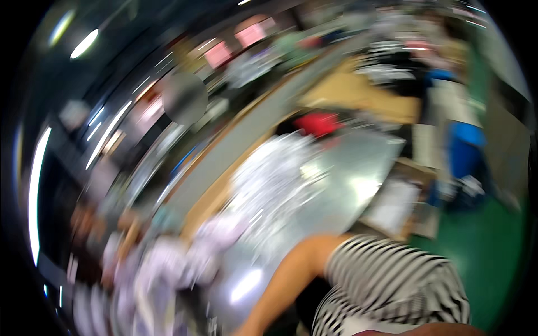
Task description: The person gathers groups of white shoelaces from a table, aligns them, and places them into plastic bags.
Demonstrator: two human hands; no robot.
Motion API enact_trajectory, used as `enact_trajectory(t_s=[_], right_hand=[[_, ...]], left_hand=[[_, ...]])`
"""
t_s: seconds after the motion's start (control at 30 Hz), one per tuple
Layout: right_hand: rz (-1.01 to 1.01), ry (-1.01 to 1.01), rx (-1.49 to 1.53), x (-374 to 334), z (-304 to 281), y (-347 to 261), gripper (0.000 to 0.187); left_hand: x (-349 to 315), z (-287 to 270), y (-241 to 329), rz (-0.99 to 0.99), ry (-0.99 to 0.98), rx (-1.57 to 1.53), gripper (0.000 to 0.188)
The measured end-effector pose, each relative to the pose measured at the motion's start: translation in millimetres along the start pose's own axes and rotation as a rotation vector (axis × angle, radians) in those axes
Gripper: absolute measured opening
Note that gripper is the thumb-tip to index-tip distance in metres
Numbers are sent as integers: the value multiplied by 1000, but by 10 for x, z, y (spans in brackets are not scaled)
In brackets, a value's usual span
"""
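Note:
Strong motion blur smears the whole head view. A bare bent arm (297,269) with a black-and-white striped short sleeve (392,269) crosses the lower right. It runs down to the lower edge, where its hand is cut off. I cannot tell for sure whether this arm is mine. Neither of my hands shows. Beyond the arm lies a shiny metal tabletop (353,168). A heap of whitish, glossy material (274,173), too blurred to name, covers its left part. A red item (318,124) lies at the table's far end.
A person in pale clothing (174,260) is at the lower left, beside the table. An open cardboard box (423,175) with white contents stands right of the table. Behind it are blue containers (466,143) and a green floor (465,235). A tan surface (358,92) carries dark items farther back.

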State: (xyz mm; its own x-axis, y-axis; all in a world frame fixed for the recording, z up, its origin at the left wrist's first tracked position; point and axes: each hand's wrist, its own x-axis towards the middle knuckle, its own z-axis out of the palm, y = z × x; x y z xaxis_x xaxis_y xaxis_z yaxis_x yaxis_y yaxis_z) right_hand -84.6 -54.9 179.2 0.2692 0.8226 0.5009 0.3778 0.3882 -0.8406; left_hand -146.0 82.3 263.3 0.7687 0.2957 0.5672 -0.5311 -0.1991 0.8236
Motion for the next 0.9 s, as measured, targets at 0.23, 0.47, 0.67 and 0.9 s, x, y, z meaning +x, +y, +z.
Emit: enact_trajectory(t_s=[0.23, 0.47, 0.67, 0.9], right_hand=[[188, 403, -209, -1037, -634, -40, 31], [167, 551, -234, -1424, -809, -132, 30], [133, 664, -274, -1675, -811, -244, 29], [458, 1320, -793, -3474, -432, -602, 29]], left_hand=[[616, 3586, 604, 406, -921, -313, 23], [526, 5730, 1639, 589, -1106, -347, 23], [653, 6396, 2010, 589, -1043, -289, 22], [706, 6645, 2093, 569, -1045, -296, 22]])
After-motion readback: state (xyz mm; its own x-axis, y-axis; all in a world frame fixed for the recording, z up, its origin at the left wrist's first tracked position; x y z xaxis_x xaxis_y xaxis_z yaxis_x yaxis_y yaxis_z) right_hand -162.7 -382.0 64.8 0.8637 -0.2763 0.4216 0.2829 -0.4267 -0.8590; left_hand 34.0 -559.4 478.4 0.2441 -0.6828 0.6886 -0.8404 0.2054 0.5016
